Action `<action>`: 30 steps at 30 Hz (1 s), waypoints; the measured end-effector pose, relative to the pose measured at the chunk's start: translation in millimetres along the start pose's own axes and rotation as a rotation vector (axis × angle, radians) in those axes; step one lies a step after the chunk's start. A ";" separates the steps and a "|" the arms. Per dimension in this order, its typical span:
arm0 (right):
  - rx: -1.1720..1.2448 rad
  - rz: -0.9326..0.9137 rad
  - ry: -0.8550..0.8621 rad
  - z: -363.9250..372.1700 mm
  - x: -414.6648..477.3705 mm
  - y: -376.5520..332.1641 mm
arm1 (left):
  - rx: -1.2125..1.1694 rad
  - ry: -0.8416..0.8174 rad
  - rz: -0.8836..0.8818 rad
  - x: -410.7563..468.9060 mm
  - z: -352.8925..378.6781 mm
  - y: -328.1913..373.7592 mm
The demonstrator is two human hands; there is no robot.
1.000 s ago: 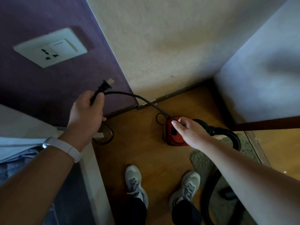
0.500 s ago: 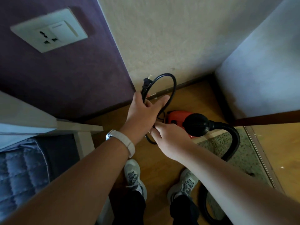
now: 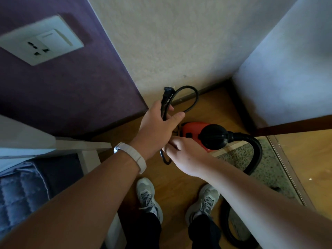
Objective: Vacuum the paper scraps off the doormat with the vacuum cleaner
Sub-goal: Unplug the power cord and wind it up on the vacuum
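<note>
- Left hand (image 3: pixel 159 123) – fingers wrapped round a gathered loop of the black power cord (image 3: pixel 190 97), with the plug (image 3: pixel 168 90) sticking up past the knuckles.
- Right hand (image 3: pixel 182 154) just below it, fingers curled in on the cord's lower bend and seemingly pinching it.
- Vacuum cleaner (image 3: pixel 193 129), red body, sits on the wooden floor (image 3: pixel 179 180) near the far corner. Its black hose (image 3: pixel 256 153) arcs over the doormat (image 3: pixel 240 159) by the floor's right edge.
- Wall socket (image 3: pixel 38 43) is up on the purple wall, well apart from the plug – not yet plugged in.
- Paper scraps: none I can make out on the mat. One pale fleck (image 3: pixel 310 179) lies on the floor beyond the door strip.
- Risks, as I judge them: the loop could kink or snag when paid out towards the socket. A short cord could tug the light body over. Slack or hose could catch the shoes (image 3: pixel 147 198).
- Containers: only the vacuum's own body; its contents are hidden.
</note>
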State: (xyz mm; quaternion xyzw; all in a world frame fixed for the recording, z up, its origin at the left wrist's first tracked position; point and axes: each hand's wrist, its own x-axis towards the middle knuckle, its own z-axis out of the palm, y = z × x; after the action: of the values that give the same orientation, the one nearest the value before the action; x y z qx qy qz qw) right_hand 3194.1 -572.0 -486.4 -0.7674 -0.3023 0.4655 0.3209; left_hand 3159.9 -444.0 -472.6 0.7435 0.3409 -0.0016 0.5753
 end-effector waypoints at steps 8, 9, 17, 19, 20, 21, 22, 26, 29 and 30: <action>0.084 0.056 0.096 -13.6 -2.7 63.0 | -0.112 0.114 -0.023 23.5 -58.7 -6.7; 0.080 0.075 0.098 -15.2 -0.9 68.8 | -0.082 0.132 -0.027 24.0 -65.8 -10.1; 0.084 0.152 0.140 -19.3 23.8 70.6 | 0.370 -0.062 -0.045 11.0 -55.9 -35.5; 0.145 0.160 0.172 -18.9 29.4 63.2 | 0.392 -0.169 -0.088 12.1 -42.4 -48.0; 0.190 0.178 0.184 -17.7 32.0 60.3 | 0.404 -0.219 -0.115 13.3 -34.9 -54.0; 0.231 0.202 0.196 -15.8 35.0 58.9 | 0.422 -0.268 -0.140 15.0 -26.6 -58.1; 0.263 0.221 0.204 -13.9 37.6 56.5 | 0.447 -0.319 -0.152 16.6 -17.8 -60.7; 0.473 0.285 0.209 -6.6 51.3 52.6 | 0.495 -0.353 -0.171 26.8 14.2 -70.8; 0.596 0.310 0.195 -8.9 62.3 59.2 | 0.497 -0.190 -0.138 34.5 25.7 -83.3; 0.606 0.319 0.191 -10.5 65.0 62.8 | 0.508 -0.174 -0.115 37.1 28.2 -86.6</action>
State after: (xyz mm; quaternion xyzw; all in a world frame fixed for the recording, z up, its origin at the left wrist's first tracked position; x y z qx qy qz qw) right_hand 3238.9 -563.0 -565.1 -0.7150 0.0043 0.5043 0.4841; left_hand 3155.4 -440.2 -570.8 0.8404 0.3205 -0.1838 0.3965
